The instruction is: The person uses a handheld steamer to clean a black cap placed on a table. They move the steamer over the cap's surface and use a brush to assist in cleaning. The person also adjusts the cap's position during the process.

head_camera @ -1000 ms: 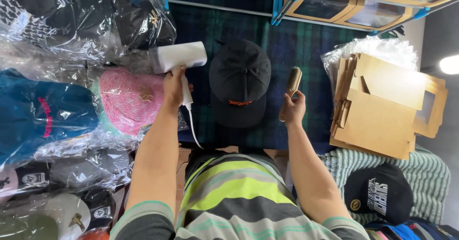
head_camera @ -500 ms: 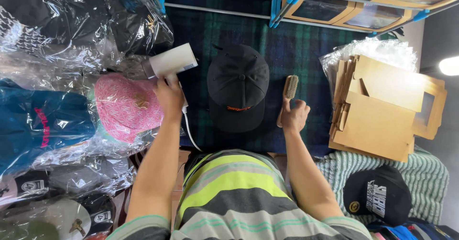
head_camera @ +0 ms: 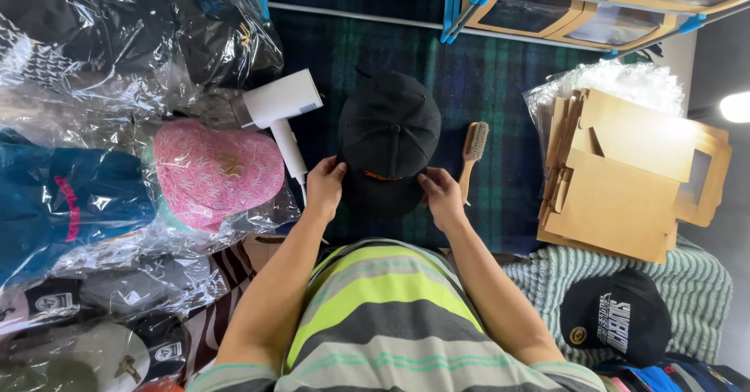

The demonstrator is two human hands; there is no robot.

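Cap (head_camera: 388, 143), black, lies crown-up on the plaid cloth (head_camera: 500, 71) directly ahead of the person, brim toward the body. Left hand (head_camera: 325, 186) grips the brim's left edge; right hand (head_camera: 442, 196) grips its right edge, both equally near. Dryer (head_camera: 280, 110) lies just left of the cap; brush (head_camera: 472, 151) just right, handle beside the right hand.
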